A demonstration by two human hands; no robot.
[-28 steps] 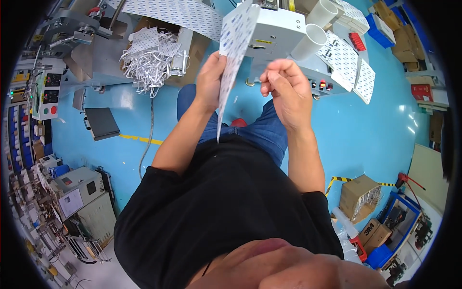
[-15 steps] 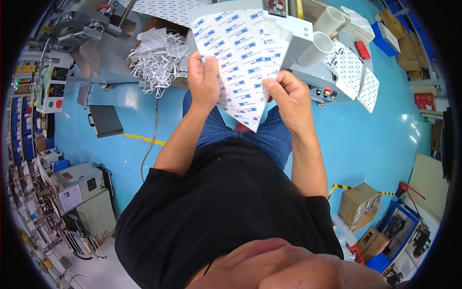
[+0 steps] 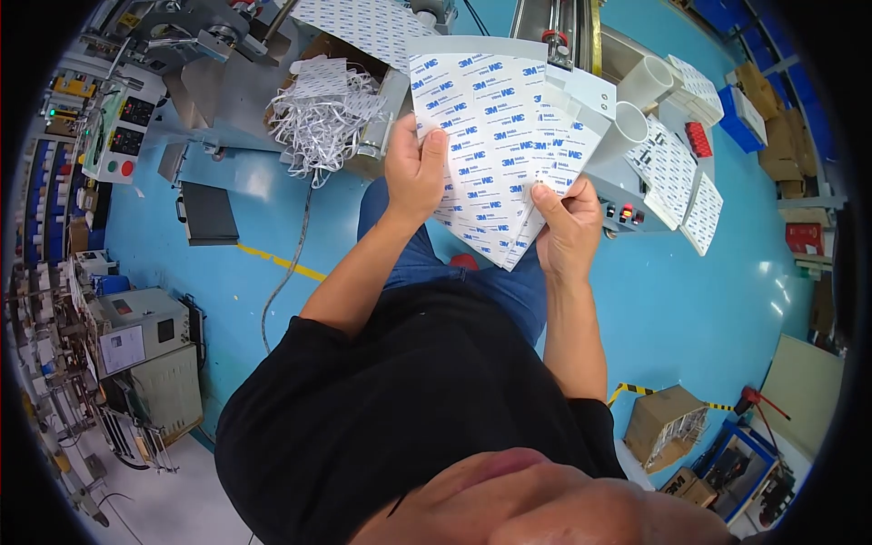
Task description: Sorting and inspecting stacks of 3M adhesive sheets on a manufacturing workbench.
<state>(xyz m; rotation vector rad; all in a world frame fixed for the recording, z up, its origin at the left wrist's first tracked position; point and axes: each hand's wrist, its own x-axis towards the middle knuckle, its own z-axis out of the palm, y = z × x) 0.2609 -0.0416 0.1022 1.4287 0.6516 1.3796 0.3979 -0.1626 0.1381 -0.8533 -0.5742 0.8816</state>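
A stack of white sheets with blue print (image 3: 481,118) is held up in front of me, slightly fanned along its right side. My left hand (image 3: 416,173) grips the left edge, thumb on the front face and fingers curled behind. On the lower right edge, my right hand (image 3: 572,222) pinches the sheets between thumb and fingers. The stack's lower corner hangs down over my jeans. Most of my fingers behind the sheets are hidden.
Beyond my left hand, a box heaped with white paper strips (image 3: 327,127) stands by a machine. At right, white tubes (image 3: 623,132), more printed sheets (image 3: 661,163) and a red block (image 3: 698,140) rest on a grey machine top. A cable (image 3: 295,250) runs along the blue floor.
Both hands and the stack appear further right and slightly lower in the picture, as does the background. The sheets' edges near my right hand have spread apart a little.
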